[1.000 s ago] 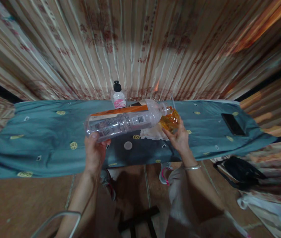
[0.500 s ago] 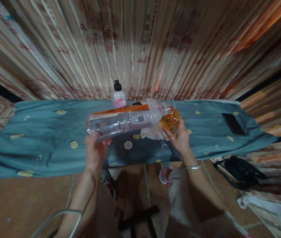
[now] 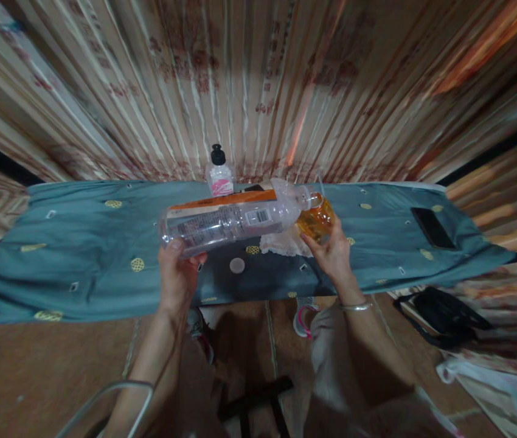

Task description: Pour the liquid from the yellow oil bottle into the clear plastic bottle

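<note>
My left hand (image 3: 177, 278) grips the base end of a large clear plastic bottle (image 3: 231, 222) with an orange label, held on its side above the table. Its open neck points right into a small clear container of amber liquid (image 3: 317, 216). My right hand (image 3: 331, 255) holds that container from below. Under both lies a white lace cloth (image 3: 281, 243). A small round white cap (image 3: 237, 265) sits on the blue-grey tablecloth (image 3: 80, 249) between my hands.
A small bottle with a black cap and pink label (image 3: 220, 176) stands at the table's far edge by the striped curtain (image 3: 258, 85). A dark phone (image 3: 432, 227) lies at the table's right. A black bag (image 3: 441, 313) sits on the floor at right.
Both hands, the big bottle and the amber container keep the same pose. Only the camera has shifted slightly.
</note>
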The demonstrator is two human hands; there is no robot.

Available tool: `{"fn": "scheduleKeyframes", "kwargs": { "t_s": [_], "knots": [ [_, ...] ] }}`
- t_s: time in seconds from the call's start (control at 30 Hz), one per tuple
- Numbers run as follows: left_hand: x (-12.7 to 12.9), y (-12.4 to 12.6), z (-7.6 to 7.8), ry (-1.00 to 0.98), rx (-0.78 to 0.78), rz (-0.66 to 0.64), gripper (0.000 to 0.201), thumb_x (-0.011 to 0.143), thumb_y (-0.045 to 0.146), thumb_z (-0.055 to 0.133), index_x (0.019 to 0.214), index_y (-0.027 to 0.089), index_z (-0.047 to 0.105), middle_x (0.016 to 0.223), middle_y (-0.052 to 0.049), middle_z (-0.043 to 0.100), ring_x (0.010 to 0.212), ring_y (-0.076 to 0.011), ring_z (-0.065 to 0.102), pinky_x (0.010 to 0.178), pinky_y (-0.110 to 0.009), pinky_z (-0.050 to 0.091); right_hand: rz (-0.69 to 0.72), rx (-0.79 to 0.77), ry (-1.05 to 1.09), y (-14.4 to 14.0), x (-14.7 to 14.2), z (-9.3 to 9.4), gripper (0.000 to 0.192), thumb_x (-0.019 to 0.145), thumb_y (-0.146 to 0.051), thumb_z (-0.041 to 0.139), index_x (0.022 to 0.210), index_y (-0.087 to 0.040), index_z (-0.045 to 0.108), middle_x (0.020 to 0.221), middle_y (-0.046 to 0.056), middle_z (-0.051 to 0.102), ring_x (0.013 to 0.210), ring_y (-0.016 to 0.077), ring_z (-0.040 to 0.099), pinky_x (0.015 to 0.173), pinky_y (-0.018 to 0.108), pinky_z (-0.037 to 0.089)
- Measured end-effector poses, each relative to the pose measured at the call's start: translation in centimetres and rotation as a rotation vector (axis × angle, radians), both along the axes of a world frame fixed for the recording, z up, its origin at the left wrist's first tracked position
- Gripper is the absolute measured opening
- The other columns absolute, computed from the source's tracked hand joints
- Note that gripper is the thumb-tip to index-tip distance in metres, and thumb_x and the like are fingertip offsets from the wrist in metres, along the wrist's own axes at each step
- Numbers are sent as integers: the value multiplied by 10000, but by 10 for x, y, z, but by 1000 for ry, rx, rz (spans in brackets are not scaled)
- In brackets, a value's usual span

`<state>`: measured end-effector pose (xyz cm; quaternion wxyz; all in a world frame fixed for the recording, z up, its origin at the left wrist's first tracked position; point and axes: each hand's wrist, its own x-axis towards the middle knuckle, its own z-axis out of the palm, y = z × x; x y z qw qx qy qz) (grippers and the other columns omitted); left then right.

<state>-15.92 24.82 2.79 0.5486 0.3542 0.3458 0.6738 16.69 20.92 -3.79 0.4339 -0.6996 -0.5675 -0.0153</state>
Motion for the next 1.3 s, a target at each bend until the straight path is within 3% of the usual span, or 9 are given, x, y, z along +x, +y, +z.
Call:
{"fn": "scheduleKeyframes", "kwargs": {
  "t_s": [0.23,0.43,0.63,0.8,1.3],
  "knots": [
    [1,1,-1,-8,-20,8,447,612,572,945,914,298,760,796,-4,707,590,-146,577,426,-244,367,0,-8,-20,0,2,-3,853,890,-635,733,1560,-187,453,1467,212,709,1334,378,713,1122,576,592],
    [2,1,-1,-53,-4,13,493,618,544,952,981,263,772,811,-9,711,589,-125,575,421,-215,385,-5,6,-27,0,1,-4,861,904,-683,703,1564,-190,455,1457,210,713,1315,376,722,1110,573,597],
    [2,0,2,-33,-37,32,491,563,571,964,954,330,790,779,-6,710,586,-155,586,403,-229,402,-2,0,-16,0,1,-2,843,894,-660,718,1542,-178,476,1446,220,719,1316,384,721,1112,585,596],
    [1,0,1,-21,0,5,485,622,558,951,1001,303,789,778,-10,711,589,-156,594,420,-241,399,0,0,-25,0,2,-3,864,897,-675,713,1556,-173,464,1460,223,709,1323,380,716,1117,581,592],
    [3,-1,3,-77,-20,24,498,583,519,984,945,251,771,776,-2,713,573,-125,572,414,-224,385,-40,-12,-31,1,2,-2,867,870,-661,748,1539,-174,490,1436,223,729,1284,397,739,1084,594,614]
  ]
}}
